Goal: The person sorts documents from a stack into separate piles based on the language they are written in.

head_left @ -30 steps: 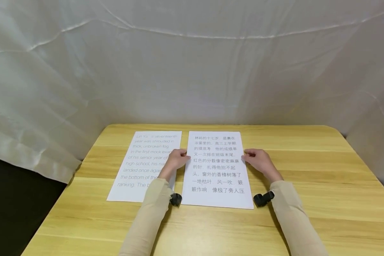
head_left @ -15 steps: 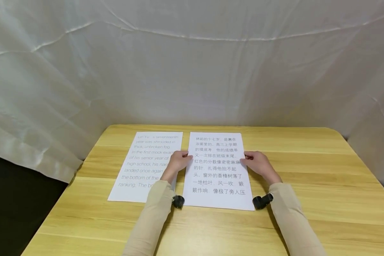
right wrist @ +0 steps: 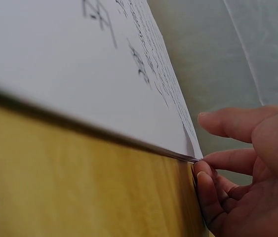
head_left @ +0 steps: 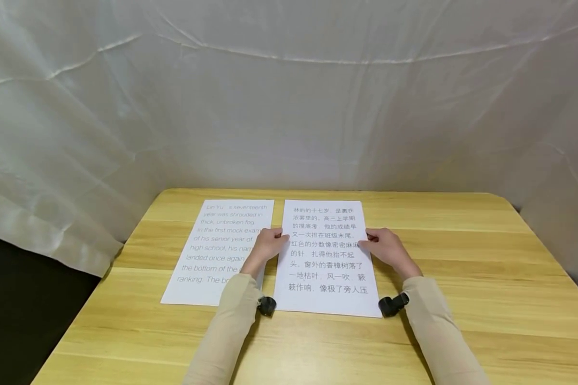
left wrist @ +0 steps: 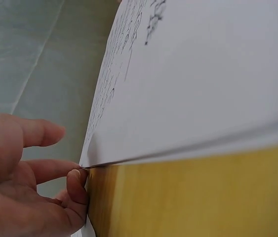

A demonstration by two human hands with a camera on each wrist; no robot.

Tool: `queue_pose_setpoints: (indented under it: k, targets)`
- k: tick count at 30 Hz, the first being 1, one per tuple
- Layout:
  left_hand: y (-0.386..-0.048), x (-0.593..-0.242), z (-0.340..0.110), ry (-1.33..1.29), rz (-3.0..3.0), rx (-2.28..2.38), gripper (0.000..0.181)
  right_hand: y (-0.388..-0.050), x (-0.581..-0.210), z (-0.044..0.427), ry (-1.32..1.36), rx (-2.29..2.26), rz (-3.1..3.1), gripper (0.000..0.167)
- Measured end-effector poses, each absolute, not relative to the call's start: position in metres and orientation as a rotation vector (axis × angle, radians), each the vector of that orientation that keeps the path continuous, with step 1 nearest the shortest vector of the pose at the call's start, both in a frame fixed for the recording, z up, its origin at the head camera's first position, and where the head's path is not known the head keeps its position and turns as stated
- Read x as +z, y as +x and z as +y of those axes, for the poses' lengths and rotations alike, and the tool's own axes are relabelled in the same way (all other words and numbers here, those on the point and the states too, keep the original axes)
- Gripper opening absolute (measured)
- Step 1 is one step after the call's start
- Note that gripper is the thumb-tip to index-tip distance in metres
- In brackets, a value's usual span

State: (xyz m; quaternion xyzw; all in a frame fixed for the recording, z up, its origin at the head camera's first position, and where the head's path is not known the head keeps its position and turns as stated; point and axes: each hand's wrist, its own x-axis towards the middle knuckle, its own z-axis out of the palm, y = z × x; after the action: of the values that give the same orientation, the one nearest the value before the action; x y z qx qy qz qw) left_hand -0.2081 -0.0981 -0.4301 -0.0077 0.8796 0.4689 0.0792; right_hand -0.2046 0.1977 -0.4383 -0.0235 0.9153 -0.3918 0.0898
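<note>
A white sheet (head_left: 325,297) printed with Chinese characters lies on the wooden table, possibly with other sheets under it. My left hand (head_left: 267,244) touches its left edge, and my right hand (head_left: 386,247) touches its right edge. Both wrist views show the fingertips against the paper's sides, where the left fingers (left wrist: 55,170) and right fingers (right wrist: 232,160) meet the edge. Each thumb is held up, apart from the paper. Left of it lies a sheet with English text (head_left: 192,291), partly covered by my left hand and sleeve.
Pale wood-grain table (head_left: 486,267) surrounds the papers. A light grey curtain (head_left: 289,123) hangs behind and at the sides. A dark area (head_left: 29,310) lies beyond the table's left edge. Small black cameras (head_left: 267,306) sit at both wrists.
My right thumb has moved slightly inward, now over the edge of the Chinese-printed sheet in the head view. The papers stay in nearly the same place; the view shifts a little.
</note>
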Motion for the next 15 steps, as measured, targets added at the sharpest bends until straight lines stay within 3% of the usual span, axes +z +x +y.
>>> queue_pose_setpoints:
  k: [4, 15]
  targets:
    - [-0.2075, -0.4296, -0.0979, -0.030, 2.641, 1.374, 0.025, -0.2037, -0.4383, 0.1976, -0.063, -1.169, 2.716, 0.052]
    - [-0.2021, -0.4264, -0.0957, -0.017, 2.621, 1.408, 0.034, -0.2030, -0.4387, 0.2014, -0.074, -1.242, 2.705, 0.053]
